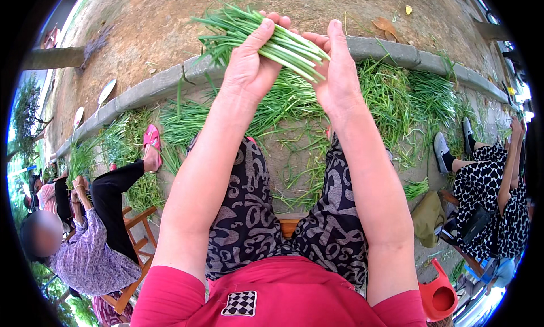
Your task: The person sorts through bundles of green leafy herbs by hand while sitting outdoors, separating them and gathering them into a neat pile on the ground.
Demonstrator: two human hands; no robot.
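Note:
My left hand (253, 59) is closed round a bunch of chives (290, 48), thumb on top, held up over the kerb. The green tips fan out to the left and the pale stem ends point right. My right hand (339, 72) is beside those ends, thumb raised and palm turned toward them; it looks open, and its other fingers are partly hidden behind the stems. Below my hands a long heap of loose chives (289, 97) lies on the ground along the kerb.
A stone kerb (396, 52) runs across, with bare soil (170, 21) beyond. On the left a seated person (93, 259) holds greens. Another person in a patterned dress (490, 174) sits at right, near an olive bag (429, 218) and a red plastic container (439, 296).

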